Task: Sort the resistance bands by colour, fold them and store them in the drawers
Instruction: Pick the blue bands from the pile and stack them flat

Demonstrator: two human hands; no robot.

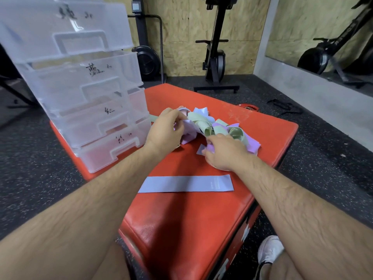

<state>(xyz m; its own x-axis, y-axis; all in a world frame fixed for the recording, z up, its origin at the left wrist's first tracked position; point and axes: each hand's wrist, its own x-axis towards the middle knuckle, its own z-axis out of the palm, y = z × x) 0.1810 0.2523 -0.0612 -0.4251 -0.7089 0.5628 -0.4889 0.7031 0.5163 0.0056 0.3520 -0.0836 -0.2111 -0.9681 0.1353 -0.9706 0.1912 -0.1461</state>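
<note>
At ten o'clock on the red pad [191, 219] stands the clear plastic drawer unit [80, 93]. It has four stacked drawers, each with a black handwritten mark on the front that I cannot read from here. Through the cloudy walls I see only a reddish tint in the lower drawers, and I cannot tell whether any band lies inside. The top drawer is cut off by the upper left corner of my view.

Mid-pad, at twelve o'clock from the forearms, lies the pile of bands [214, 128], a tangle of pale green, lilac and pale blue loops. The left hand [165, 132] is at the pile's nine o'clock edge, fingers curled, pinching a lilac band [186, 126] between thumb and fingertips. The right hand [224, 154] is at the pile's six o'clock edge, fingers curled onto a purple band [212, 146]. Its fingertips are tucked into the cloth, so I cannot make out the exact grip. Something pale shows under the right wrist, too hidden to name.

At six o'clock from the pile, apart from it, a flat band [187, 183] of pale blue lies stretched out on the pad, its right end just beside the right forearm.

At five o'clock a white shoe [269, 249] is partly covered by the arm. A rowing machine [216, 57] stands at twelve o'clock against the wall.
</note>
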